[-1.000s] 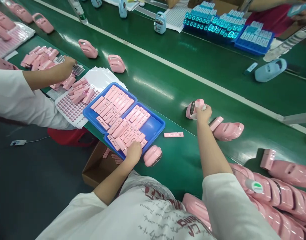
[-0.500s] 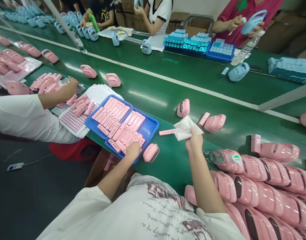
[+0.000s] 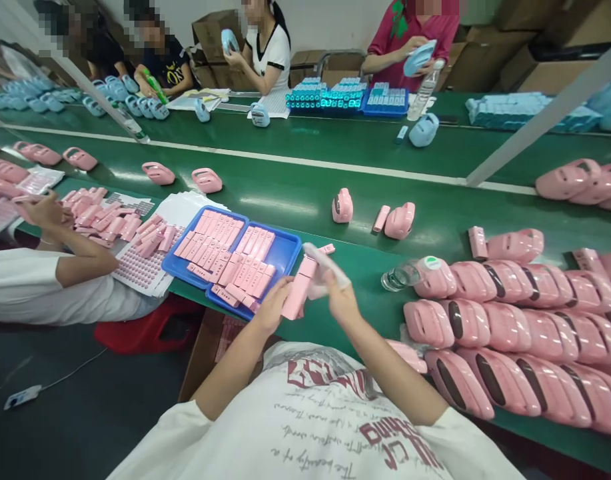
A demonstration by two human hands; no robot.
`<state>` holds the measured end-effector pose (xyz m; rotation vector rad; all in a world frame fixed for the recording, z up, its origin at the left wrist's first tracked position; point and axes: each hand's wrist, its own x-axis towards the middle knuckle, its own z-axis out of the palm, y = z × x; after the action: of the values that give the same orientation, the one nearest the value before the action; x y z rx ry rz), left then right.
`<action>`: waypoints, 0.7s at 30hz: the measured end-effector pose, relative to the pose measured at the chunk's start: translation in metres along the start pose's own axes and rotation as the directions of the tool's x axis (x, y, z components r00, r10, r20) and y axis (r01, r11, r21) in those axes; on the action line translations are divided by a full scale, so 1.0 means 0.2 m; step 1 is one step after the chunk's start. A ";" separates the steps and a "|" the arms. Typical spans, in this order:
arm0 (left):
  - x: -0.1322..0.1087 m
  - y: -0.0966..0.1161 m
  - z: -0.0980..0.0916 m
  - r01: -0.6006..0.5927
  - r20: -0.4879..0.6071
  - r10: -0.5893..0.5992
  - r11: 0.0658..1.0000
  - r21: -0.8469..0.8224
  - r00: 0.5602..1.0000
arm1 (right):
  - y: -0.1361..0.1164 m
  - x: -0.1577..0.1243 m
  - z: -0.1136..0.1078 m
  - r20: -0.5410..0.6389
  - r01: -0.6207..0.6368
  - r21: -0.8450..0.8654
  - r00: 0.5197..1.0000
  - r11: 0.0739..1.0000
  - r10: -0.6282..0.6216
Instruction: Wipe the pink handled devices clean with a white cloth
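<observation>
- While both hands meet just below the middle of the frame, the left hand (image 3: 271,305) has its fingers closed around the lower end of a pink strip (image 3: 297,293), which is tilted up toward the right.
- The right hand (image 3: 339,297) is clenched on a white cloth (image 3: 324,265), and the cloth lies against the upper end of the strip.
- The strip hangs in the air over the near edge of the green belt (image 3: 335,173), just right of a blue tray (image 3: 286,255).
- The tray has two compartments, both lined with rows of flat pink strips (image 3: 220,252) like the one being held.
- To the right of the hands, a clear water bottle (image 3: 399,274) lies on its side, its cap end touching a big pile of pink shells (image 3: 510,333) that fills the lower right of the frame.
- Farther up the belt, right of centre, two pink shells (image 3: 342,205) sit apart from the pile, with a small pink piece (image 3: 382,218) between them.
- At the left edge, a co-worker's hand (image 3: 48,210) rests among loose pink strips, near white sheets (image 3: 141,268) printed with rows of dots.
- Across the belt, in the upper part of the frame, other people handle blue shells (image 3: 423,130) beside blue trays.
</observation>
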<state>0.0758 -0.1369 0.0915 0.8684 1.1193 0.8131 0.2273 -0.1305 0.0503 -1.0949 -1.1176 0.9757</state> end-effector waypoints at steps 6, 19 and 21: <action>-0.05 -0.04 0.12 0.056 0.005 -0.056 0.997 -0.045 0.998 | -0.10 -0.24 -0.02 0.620 0.568 -0.203 0.705 0.797 -0.344; -0.09 -0.09 0.27 0.250 0.313 -0.169 0.937 -0.243 0.935 | -0.24 -0.23 -0.28 -0.235 -0.119 0.189 0.958 0.975 0.163; -0.07 -0.10 0.30 0.261 0.231 -0.203 0.931 -0.257 0.952 | -0.24 -0.30 -0.23 0.015 0.059 -0.138 0.998 0.989 -0.058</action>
<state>0.1318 -0.1688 0.0911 0.5495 0.8796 0.6522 0.2652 -0.2053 0.0825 -1.1628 -1.2343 0.8691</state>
